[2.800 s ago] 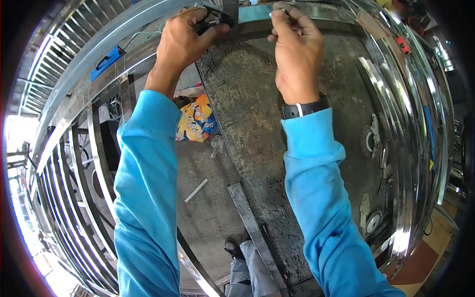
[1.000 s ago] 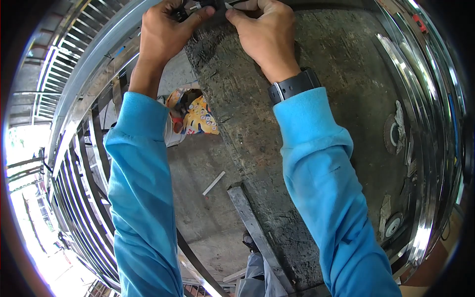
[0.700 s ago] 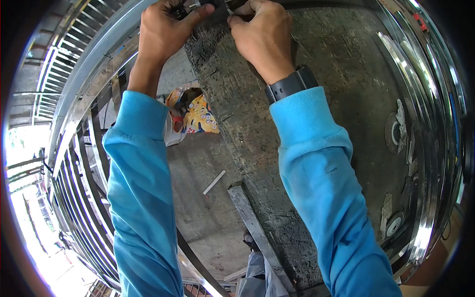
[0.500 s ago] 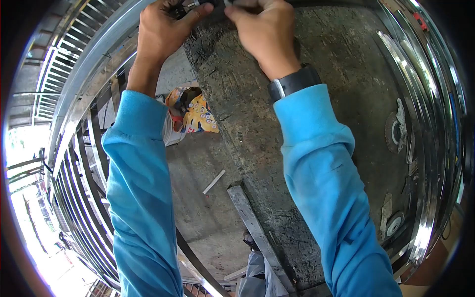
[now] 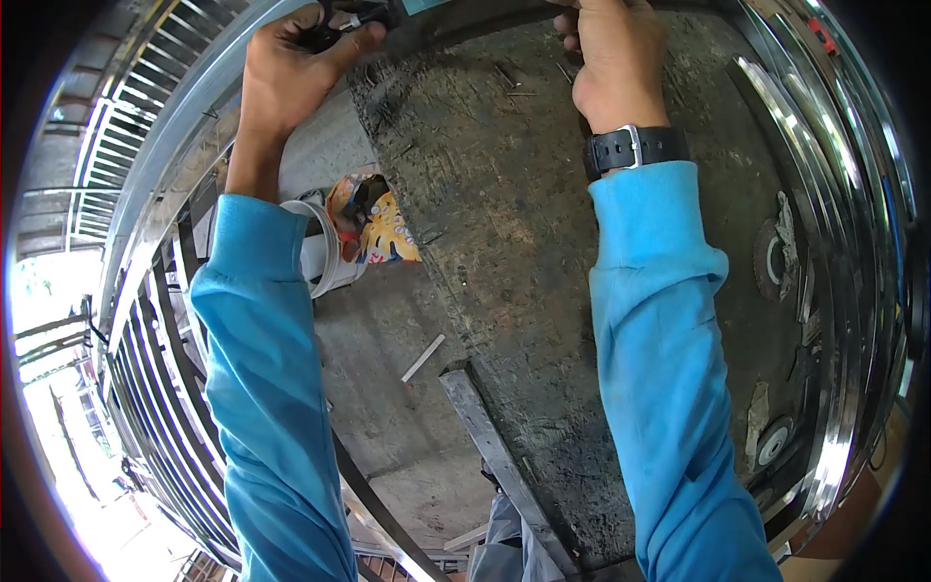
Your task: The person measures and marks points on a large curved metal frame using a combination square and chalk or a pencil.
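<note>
At the upper left, my left hand [image 5: 291, 73] is closed around a black tool with a short metal part [image 5: 351, 19], partly cut off by the top edge. Its exact kind does not show. My right hand [image 5: 621, 68], with a black strap on the wrist, is at the upper right over the dark worn workbench [image 5: 524, 242]. Its fingers are curled, and the top edge hides whatever they may hold. Between the hands, small thin metal bits [image 5: 521, 94] lie on the bench. A light blue-green piece [image 5: 419, 5] shows at the top edge.
A metal bar [image 5: 504, 456] lies along the bench's near left edge. Abrasive discs [image 5: 773, 444] and long shiny metal strips [image 5: 824, 194] are on the right. Left of the bench stand a white bucket [image 5: 335, 257], a yellow patterned bag [image 5: 388, 228] and metal bars [image 5: 160, 388].
My hands have moved apart: the right one went rightward and up, the left one slightly left. More of the bucket and the small bits on the bench now show.
</note>
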Demonstrator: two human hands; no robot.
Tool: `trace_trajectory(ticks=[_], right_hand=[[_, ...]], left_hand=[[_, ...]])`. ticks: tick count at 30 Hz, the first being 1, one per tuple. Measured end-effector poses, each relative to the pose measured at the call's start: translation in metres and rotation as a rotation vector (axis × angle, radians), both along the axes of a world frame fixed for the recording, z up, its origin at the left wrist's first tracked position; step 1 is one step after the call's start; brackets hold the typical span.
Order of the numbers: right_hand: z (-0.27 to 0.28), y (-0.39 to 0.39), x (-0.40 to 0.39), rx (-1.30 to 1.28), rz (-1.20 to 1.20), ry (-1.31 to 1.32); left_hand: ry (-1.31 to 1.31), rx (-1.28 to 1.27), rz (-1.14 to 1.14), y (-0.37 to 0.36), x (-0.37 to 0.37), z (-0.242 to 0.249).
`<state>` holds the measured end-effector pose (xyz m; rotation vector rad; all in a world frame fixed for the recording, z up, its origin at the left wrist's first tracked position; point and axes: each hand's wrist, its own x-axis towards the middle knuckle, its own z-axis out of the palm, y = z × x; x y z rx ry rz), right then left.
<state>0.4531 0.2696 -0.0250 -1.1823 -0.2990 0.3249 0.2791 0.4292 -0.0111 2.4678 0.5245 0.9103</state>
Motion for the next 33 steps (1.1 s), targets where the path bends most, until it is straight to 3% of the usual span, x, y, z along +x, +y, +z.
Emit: trace_trajectory(ticks=[4, 6, 10, 14, 19, 21, 23, 26, 33], right_hand=[[-0.008, 0.007, 0.001, 0.031, 0.069, -0.097], [-0.009, 0.009, -0.004, -0.082, 0.149, -0.268], [-0.001, 0.012, -0.021, -0.327, 0.149, -0.476], [-0.010, 0.019, -0.027, -0.307, 0.127, -0.671], [-0.010, 0.021, -0.035, -0.405, 0.096, -0.692], [-0.004, 0.018, -0.038, -0.445, 0.101, -0.673], [0.003, 0.014, -0.042, -0.579, 0.108, -0.634], [0.000, 0.012, -0.044, -0.482, 0.050, -0.720], [-0.007, 0.020, -0.038, -0.328, 0.099, -0.641]], left_hand=[[0.049, 0.036, -0.002, 0.006, 0.000, -0.004], [-0.073, 0.041, -0.139, 0.009, 0.004, -0.009], [-0.038, 0.003, -0.102, 0.003, 0.007, -0.011], [-0.003, 0.030, -0.019, -0.002, 0.009, -0.006], [-0.031, 0.011, -0.056, -0.008, 0.010, -0.004], [-0.023, -0.096, 0.107, -0.027, 0.011, 0.009], [0.034, -0.064, 0.122, -0.021, 0.007, 0.011], [0.049, -0.008, 0.122, -0.020, 0.008, 0.010], [0.076, -0.038, 0.146, -0.023, 0.009, 0.013]])
